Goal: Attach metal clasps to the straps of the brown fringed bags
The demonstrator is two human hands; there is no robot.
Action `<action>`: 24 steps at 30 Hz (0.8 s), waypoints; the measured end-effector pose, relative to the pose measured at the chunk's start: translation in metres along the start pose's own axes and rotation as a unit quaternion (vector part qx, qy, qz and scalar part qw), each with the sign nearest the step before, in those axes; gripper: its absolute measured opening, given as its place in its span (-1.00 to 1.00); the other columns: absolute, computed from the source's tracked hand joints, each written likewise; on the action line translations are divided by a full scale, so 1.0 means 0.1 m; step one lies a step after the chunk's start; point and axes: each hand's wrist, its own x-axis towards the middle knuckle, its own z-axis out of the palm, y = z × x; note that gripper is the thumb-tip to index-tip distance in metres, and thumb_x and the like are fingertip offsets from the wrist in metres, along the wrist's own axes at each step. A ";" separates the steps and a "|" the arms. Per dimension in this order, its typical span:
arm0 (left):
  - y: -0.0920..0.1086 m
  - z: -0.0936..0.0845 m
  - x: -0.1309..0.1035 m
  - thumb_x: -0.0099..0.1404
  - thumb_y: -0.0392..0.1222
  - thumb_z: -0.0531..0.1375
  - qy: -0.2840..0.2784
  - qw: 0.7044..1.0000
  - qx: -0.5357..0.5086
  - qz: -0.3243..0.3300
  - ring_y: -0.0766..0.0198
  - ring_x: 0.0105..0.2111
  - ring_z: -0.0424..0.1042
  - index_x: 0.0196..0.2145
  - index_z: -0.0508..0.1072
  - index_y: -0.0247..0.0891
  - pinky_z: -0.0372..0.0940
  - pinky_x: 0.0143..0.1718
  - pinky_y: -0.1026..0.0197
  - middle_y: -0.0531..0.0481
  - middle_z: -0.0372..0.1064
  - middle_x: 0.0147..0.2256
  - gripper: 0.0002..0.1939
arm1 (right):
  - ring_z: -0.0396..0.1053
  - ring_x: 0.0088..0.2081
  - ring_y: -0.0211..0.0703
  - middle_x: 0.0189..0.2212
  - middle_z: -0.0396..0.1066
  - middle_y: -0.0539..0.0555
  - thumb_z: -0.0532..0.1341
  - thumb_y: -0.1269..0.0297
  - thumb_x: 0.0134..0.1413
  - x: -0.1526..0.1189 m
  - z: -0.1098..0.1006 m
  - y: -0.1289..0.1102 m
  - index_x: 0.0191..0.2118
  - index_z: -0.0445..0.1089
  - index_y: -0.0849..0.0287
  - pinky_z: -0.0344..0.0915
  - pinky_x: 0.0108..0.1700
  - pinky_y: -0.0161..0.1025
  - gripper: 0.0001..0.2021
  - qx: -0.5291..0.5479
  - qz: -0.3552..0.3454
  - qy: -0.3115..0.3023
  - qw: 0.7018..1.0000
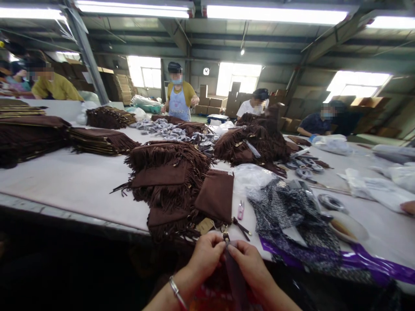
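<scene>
Both my hands meet at the table's near edge, around one end of a dark strap point(236, 276) with a small metal clasp point(225, 236) above the fingertips. My left hand point(209, 255) pinches the strap end from the left. From the right, my right hand point(248, 259) grips the same strap, thumb on top. The strap's lower part hangs down between my wrists. Just beyond lies a flat brown pouch point(215, 194), beside a pile of brown fringed bags point(162, 172). A tan tag point(205, 226) rests near my left hand.
Pink thread snips point(240, 210) and a small dark strap piece point(241, 228) lie beyond my right hand. To the right are black-and-white fabric point(292, 216), purple plastic point(372, 261) and a bowl point(348, 226). Stacked bags point(100, 140) stand left; several people work farther back.
</scene>
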 end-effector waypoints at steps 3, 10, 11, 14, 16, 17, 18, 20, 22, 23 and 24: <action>-0.04 0.03 0.03 0.17 -0.16 0.14 0.007 1.000 -0.012 0.009 0.31 -0.64 0.28 -0.49 0.33 -0.23 0.12 -0.64 0.32 0.10 0.28 -0.63 -0.87 | 0.42 -0.45 -0.09 -0.50 0.52 0.06 0.31 -0.04 -0.04 0.01 0.02 -0.06 -0.38 0.49 0.24 0.30 -0.42 -0.26 -0.62 -0.005 0.004 0.008 1.000; -0.04 0.01 -0.04 0.23 -0.28 0.08 0.103 0.986 0.080 0.107 0.24 -0.45 0.31 -0.52 0.31 -0.21 0.19 -0.40 0.22 0.02 0.32 -0.51 -0.84 | 0.48 -0.48 -0.08 -0.45 0.53 0.06 0.40 -0.15 -0.15 -0.16 0.08 0.03 -0.12 0.43 0.20 0.37 -0.43 -0.23 -0.43 0.132 0.087 -0.009 0.987; -0.04 0.01 -0.06 0.24 -0.30 0.07 0.121 0.978 0.111 0.127 0.20 -0.41 0.33 -0.51 0.31 -0.21 0.20 -0.35 0.19 -0.01 0.34 -0.47 -0.83 | 0.46 -0.53 -0.11 -0.48 0.52 0.06 0.42 -0.17 -0.20 -0.20 0.08 0.10 -0.14 0.41 0.20 0.34 -0.48 -0.25 -0.40 0.142 0.118 -0.015 0.983; -0.01 0.03 -0.09 0.29 -0.30 0.03 0.137 0.958 0.164 0.192 0.12 -0.29 0.35 -0.43 0.35 -0.21 0.23 -0.20 0.11 -0.11 0.35 -0.34 -0.83 | 0.41 -0.61 -0.17 -0.53 0.50 0.07 0.45 -0.21 -0.28 -0.27 0.10 0.35 -0.23 0.41 0.24 0.26 -0.55 -0.31 -0.38 0.158 0.161 -0.064 0.972; 0.01 0.04 -0.09 0.31 -0.31 0.01 0.124 0.948 0.175 0.234 0.09 -0.19 0.34 -0.36 0.37 -0.22 0.23 -0.10 0.07 -0.17 0.35 -0.23 -0.84 | 0.46 -0.52 -0.14 -0.50 0.51 0.10 0.46 -0.18 -0.28 -0.30 0.11 0.47 -0.28 0.45 0.27 0.31 -0.45 -0.28 -0.40 0.170 0.126 -0.100 0.972; 0.03 0.05 -0.09 0.30 -0.33 0.00 0.114 0.945 0.179 0.248 0.07 -0.15 0.34 -0.34 0.36 -0.23 0.23 -0.05 0.05 -0.20 0.34 -0.18 -0.84 | 0.49 -0.46 -0.10 -0.48 0.52 0.11 0.47 -0.16 -0.28 -0.31 0.10 0.51 -0.29 0.46 0.29 0.34 -0.38 -0.25 -0.42 0.177 0.105 -0.110 0.972; 0.04 0.05 -0.08 0.29 -0.36 0.00 0.104 0.943 0.184 0.256 0.07 -0.11 0.33 -0.34 0.35 -0.23 0.22 -0.02 0.04 -0.21 0.34 -0.15 -0.84 | 0.50 -0.40 -0.07 -0.47 0.53 0.12 0.48 -0.14 -0.29 -0.31 0.10 0.54 -0.30 0.48 0.29 0.35 -0.31 -0.22 -0.42 0.180 0.091 -0.114 0.973; 0.06 0.04 -0.06 0.27 -0.39 -0.01 0.084 0.943 0.192 0.259 0.07 -0.11 0.33 -0.38 0.32 -0.22 0.22 0.00 0.04 -0.21 0.34 -0.16 -0.83 | 0.49 -0.40 -0.05 -0.46 0.54 0.12 0.48 -0.13 -0.30 -0.31 0.06 0.55 -0.30 0.49 0.29 0.35 -0.29 -0.20 -0.44 0.170 0.082 -0.100 0.977; 0.07 0.02 -0.04 0.27 -0.41 -0.02 0.070 0.944 0.196 0.254 0.09 -0.15 0.33 -0.40 0.30 -0.21 0.23 -0.04 0.06 -0.19 0.34 -0.20 -0.82 | 0.46 -0.45 -0.09 -0.49 0.54 0.10 0.48 -0.12 -0.31 -0.29 0.02 0.52 -0.33 0.49 0.28 0.32 -0.35 -0.23 -0.46 0.152 0.075 -0.064 0.983; 0.07 0.01 -0.03 0.26 -0.41 -0.02 0.069 0.945 0.198 0.252 0.10 -0.16 0.33 -0.39 0.30 -0.21 0.23 -0.06 0.07 -0.17 0.34 -0.22 -0.82 | 0.45 -0.47 -0.10 -0.50 0.54 0.10 0.48 -0.10 -0.31 -0.28 0.00 0.49 -0.34 0.49 0.27 0.31 -0.37 -0.24 -0.48 0.144 0.068 -0.043 0.986; 0.06 0.01 -0.02 0.27 -0.40 -0.02 0.072 0.945 0.200 0.249 0.10 -0.17 0.33 -0.39 0.29 -0.21 0.23 -0.07 0.07 -0.17 0.34 -0.23 -0.83 | 0.44 -0.48 -0.11 -0.51 0.53 0.09 0.48 -0.09 -0.32 -0.26 -0.02 0.45 -0.34 0.49 0.27 0.30 -0.39 -0.25 -0.49 0.139 0.062 -0.022 0.988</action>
